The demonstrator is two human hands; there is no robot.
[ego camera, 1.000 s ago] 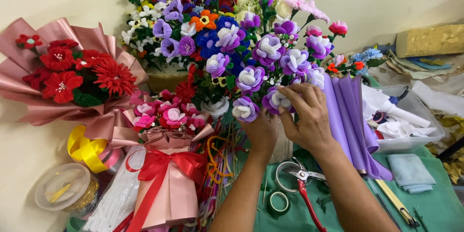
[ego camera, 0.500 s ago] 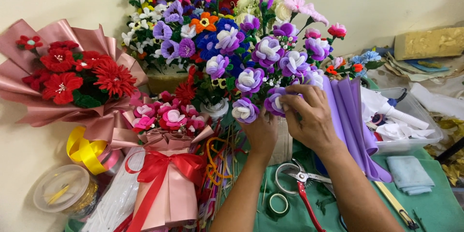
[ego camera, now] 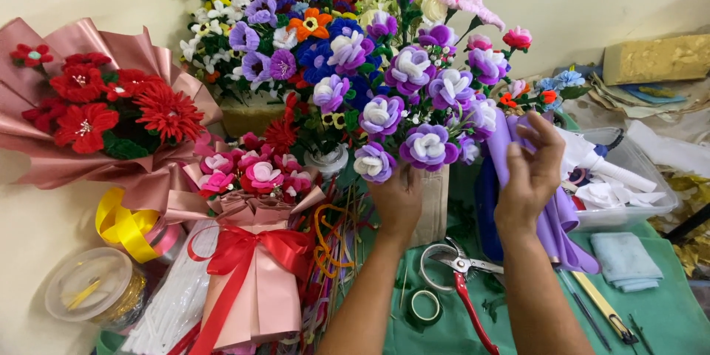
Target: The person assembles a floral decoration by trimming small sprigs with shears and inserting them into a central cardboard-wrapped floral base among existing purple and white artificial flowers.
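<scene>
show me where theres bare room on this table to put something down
Bare green mat shows at the front right, past the folded blue cloth, and a small patch between the red-handled cutters and the tape roll. The left side is crowded with bouquets, ribbon and containers.

A counter covered with a green cloth mat point(ego camera: 665, 325) carried the things. Just below the fingers point(ego camera: 526, 149) of the right hand lay red-handled metal pliers point(ego camera: 462, 281) beside two rings of clear tape point(ego camera: 425, 305). Right of those fingers sat a clear plastic tray point(ego camera: 636, 211) and a folded pale-blue cloth point(ego camera: 625, 259). Far to their left stood a round clear lidded tub point(ego camera: 87, 285) and a yellow ribbon roll point(ego camera: 122, 225).
</scene>
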